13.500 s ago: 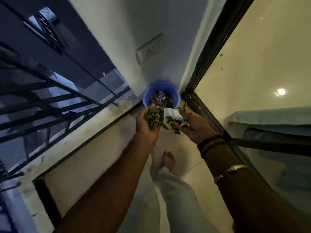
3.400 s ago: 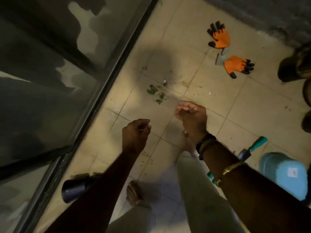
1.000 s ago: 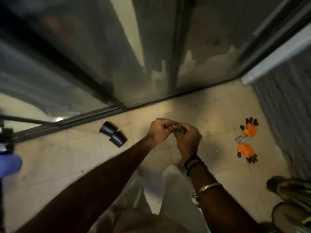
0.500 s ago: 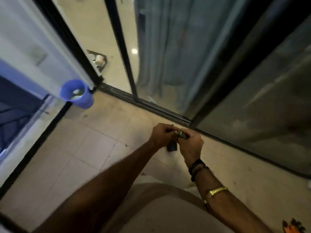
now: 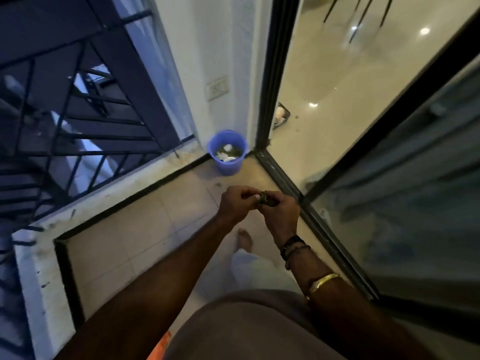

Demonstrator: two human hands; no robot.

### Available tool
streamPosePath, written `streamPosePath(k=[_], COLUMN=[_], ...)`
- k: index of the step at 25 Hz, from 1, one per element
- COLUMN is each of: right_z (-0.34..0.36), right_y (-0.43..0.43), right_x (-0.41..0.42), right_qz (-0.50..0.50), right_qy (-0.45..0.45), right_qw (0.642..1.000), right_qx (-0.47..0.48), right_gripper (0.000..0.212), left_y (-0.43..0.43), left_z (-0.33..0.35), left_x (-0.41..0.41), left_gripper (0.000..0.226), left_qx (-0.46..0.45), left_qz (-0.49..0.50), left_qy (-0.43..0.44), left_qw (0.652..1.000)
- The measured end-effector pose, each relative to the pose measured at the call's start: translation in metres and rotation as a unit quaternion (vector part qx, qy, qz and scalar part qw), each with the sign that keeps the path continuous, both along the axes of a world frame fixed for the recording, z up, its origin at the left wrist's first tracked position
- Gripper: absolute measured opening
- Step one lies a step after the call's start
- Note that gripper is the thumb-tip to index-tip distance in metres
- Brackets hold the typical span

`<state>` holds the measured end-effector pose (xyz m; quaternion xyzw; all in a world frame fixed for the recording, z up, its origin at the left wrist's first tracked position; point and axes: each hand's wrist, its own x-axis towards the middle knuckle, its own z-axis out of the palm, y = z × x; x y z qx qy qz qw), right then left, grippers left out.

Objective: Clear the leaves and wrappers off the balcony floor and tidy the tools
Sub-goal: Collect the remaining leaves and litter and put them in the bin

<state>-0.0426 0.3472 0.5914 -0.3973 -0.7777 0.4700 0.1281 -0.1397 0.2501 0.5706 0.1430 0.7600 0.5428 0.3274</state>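
Head view: your left hand point(image 5: 235, 203) and right hand point(image 5: 281, 215) both pinch the leaf clump point(image 5: 267, 200), well short of the blue bin point(image 5: 228, 166); it looks light and crumbly, so cup it from underneath.

We pinch a clump of dark green leaves point(image 5: 267, 200) between left hand point(image 5: 235, 203) and right hand point(image 5: 281, 216); the round blue plastic bucket point(image 5: 228, 166) stands upright in the corner, holding pale wrappers point(image 5: 228, 147).

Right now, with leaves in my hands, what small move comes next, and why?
Probably carry the leaves forward and drop them in the blue bucket. The left hand and right hand pinch them, and the bucket stands ahead in the corner, already holding litter.
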Motion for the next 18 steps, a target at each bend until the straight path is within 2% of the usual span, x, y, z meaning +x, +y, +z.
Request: streamPosePath(k=[3, 8, 12, 15, 18], right_z=[-0.004, -0.036, -0.104, -0.176, -0.247], right_y=[0.008, 0.028, 0.046, 0.065, 0.09], right_x=[-0.103, -0.243, -0.337, -0.394, -0.439], right_qz=[0.047, 0.061, 0.034, -0.011, -0.009], right_qy=[-0.006, -0.015, -0.072, -0.107, -0.149], right_qw=[0.999, 0.998, 0.997, 0.994, 0.988], right_qx=[-0.003, -0.009, 0.014, -0.009, -0.032], right_gripper=[0.026, 0.02, 0.015, 0.017, 0.023], left_y=[0.001, 0.018, 0.043, 0.069, 0.1], left_z=[-0.007, -0.037, -0.104, -0.175, -0.236], left_x=[-0.09, -0.226, -0.322, -0.387, -0.438], left_gripper=[0.02, 0.02, 0.02, 0.022, 0.025], left_qx=[-0.017, -0.051, -0.069, -0.103, -0.12], left_qz=[0.073, 0.109, 0.077, 0.023, -0.033], left_qy=[-0.018, -0.058, -0.102, -0.113, -0.126], left_qw=[0.997, 0.991, 0.989, 0.988, 0.984])
